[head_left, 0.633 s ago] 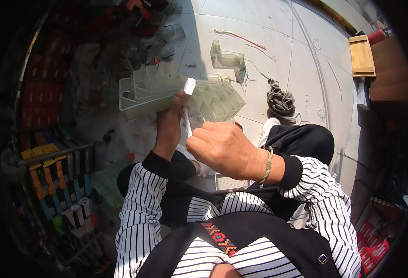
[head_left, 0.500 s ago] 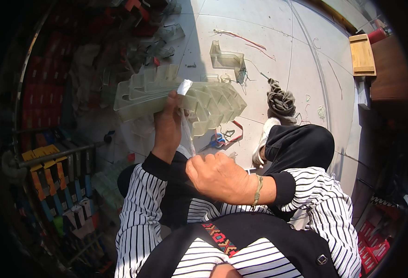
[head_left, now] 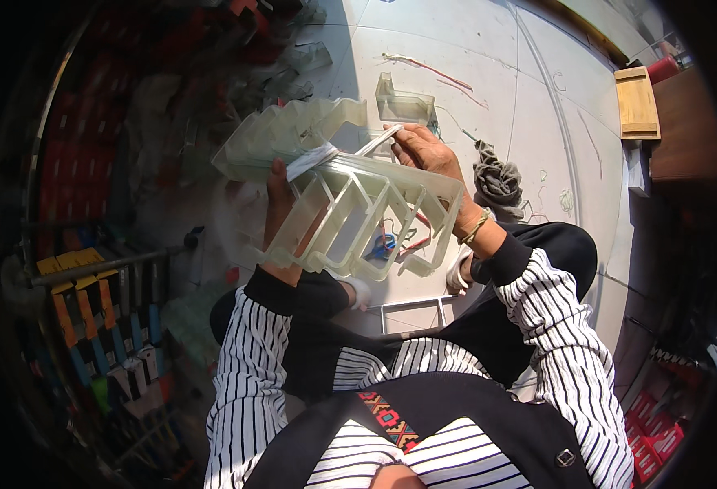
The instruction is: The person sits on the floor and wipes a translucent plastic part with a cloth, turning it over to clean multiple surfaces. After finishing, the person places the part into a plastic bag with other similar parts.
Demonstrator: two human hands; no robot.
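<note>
A stack of translucent, pale green plastic holders (head_left: 399,173), bent in zigzag shapes and nested together, is held in the air above my lap. My left hand (head_left: 279,200) grips the stack from its left side, thumb up against it, with most fingers hidden behind the plastic. Around the stack's middle runs a white strip (head_left: 313,161), flat like cloth or plastic tape. At the stack's far side, my right hand (head_left: 432,155) pinches the strip's loose end, pulled out to the right. Blue-handled scissors (head_left: 384,247) on the floor show through the gaps in the stack.
Another translucent holder (head_left: 403,104) lies on the tiled floor beyond, near a red and white strip (head_left: 432,67). A crumpled grey-brown cloth (head_left: 495,179) is right of my hand. Racks of packaged goods (head_left: 105,318) stand at left; a wooden stool (head_left: 637,102) at far right.
My right hand has moved from near my lap up to the stack's far side, bringing the white strip's end along. The stack has tilted and come nearer, its open zigzag edges now showing.
</note>
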